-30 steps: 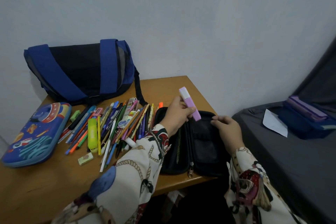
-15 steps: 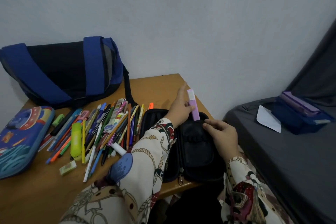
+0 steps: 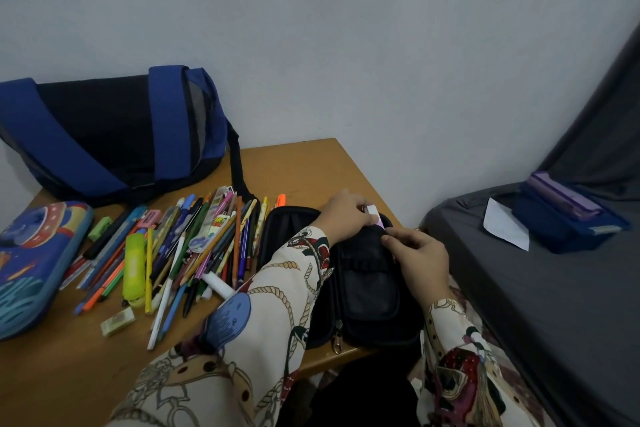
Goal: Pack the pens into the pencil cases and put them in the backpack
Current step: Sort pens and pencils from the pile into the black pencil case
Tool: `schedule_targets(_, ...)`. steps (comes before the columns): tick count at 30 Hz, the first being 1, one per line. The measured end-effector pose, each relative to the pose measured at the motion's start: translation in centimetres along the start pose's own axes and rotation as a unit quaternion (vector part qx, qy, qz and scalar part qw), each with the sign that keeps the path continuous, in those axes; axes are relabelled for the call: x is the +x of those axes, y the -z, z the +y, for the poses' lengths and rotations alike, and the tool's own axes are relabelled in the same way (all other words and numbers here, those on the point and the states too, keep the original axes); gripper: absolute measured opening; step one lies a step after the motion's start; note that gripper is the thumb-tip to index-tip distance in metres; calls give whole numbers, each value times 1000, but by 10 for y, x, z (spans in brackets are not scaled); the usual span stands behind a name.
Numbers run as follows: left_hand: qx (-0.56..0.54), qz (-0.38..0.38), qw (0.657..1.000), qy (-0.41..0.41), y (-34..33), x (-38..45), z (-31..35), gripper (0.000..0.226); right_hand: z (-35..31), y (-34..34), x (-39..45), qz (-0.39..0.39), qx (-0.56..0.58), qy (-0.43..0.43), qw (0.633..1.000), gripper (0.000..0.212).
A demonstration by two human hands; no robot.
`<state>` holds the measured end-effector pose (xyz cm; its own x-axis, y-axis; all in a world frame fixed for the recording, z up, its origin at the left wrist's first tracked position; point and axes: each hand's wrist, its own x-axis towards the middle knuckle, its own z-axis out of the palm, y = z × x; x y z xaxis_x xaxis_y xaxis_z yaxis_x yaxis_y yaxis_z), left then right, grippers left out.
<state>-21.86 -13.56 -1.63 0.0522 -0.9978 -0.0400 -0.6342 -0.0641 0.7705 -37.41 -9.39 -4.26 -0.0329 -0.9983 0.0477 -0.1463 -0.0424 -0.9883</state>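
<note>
An open black pencil case lies at the table's right front corner. My left hand pinches a purple highlighter at the case's far end, and only the highlighter's white cap and a sliver of purple show above the pocket. My right hand grips the edge of the inner pocket just to the right of it. A heap of pens and pencils spreads left of the case. A blue cartoon pencil case lies shut at the far left. The blue and black backpack stands against the wall.
A wooden table holds everything, with a yellow highlighter and a small eraser among the loose items. To the right stands a grey covered bed with a blue box and white paper.
My left hand lowered the purple highlighter from above the case down into the pocket's far end. My right hand shifted up along the pocket edge toward it.
</note>
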Motion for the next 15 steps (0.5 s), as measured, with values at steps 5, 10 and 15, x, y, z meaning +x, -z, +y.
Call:
schedule_targets(5, 40, -9, 999, -13, 0, 0, -2, 32, -1, 1, -1, 8, -6, 3, 1000, 10)
schedule_targets(10, 23, -5, 1000, -16, -2, 3, -4, 28, 0, 0, 1, 10, -8, 3, 1000, 11)
schedule_targets(15, -72, -16, 997, 16, -5, 3, -1, 22, -1, 0, 0, 7, 22, 3, 1000, 14)
